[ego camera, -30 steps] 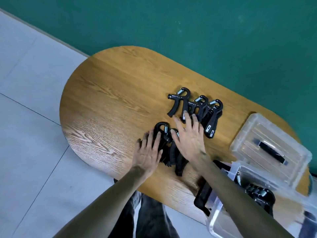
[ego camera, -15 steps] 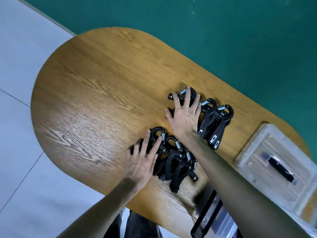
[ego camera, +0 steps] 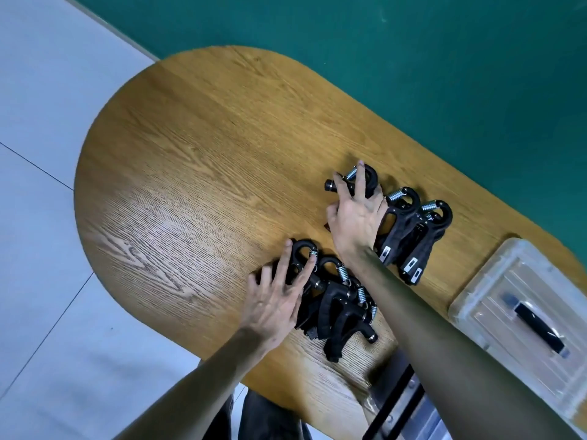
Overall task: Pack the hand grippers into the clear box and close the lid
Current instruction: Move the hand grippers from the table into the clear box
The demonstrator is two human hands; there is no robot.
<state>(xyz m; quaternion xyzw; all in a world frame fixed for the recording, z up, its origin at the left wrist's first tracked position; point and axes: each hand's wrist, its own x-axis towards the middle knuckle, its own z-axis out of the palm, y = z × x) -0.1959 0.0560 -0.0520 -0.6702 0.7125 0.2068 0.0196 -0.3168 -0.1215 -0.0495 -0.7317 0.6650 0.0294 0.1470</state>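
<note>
Looks like I'm in some plain staged recording room rather than a lived-in home, going by the bare teal wall [ego camera: 413, 42] at 12 o'clock, the pale tiled floor [ego camera: 41, 217] at 9 o'clock and this lone oval wooden table [ego camera: 190, 160].

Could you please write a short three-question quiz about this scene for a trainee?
1. True or false: the left hand rests on the near pile of hand grippers.
2. What does the right hand touch? A) the lid B) the far hand grippers C) the wall
3. Fill in: the lid lies on the ____.

Key: 1 true; 2 B; 3 table.
</note>
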